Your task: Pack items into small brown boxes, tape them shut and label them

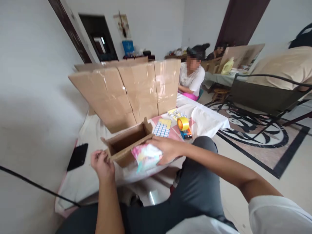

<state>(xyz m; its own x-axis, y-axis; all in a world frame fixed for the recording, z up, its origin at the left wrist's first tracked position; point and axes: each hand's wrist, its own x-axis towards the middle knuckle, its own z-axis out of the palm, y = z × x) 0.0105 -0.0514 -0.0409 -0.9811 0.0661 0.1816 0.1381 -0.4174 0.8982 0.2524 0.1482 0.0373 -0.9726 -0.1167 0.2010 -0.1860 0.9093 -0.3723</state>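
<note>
Fingers of the right hand [168,149] curl around a pink packet [146,156], pressing it against the near edge of an open box [128,143] on the table [209,122]. The left hand [102,164] pinches the box's near-left flap. Just behind the box stand flat cartons [131,91], walling off the far side. To the right lie a label sheet [162,128] and tape [183,124]; a phone [77,156] lies left. Another person [192,78] sits beyond.
</note>
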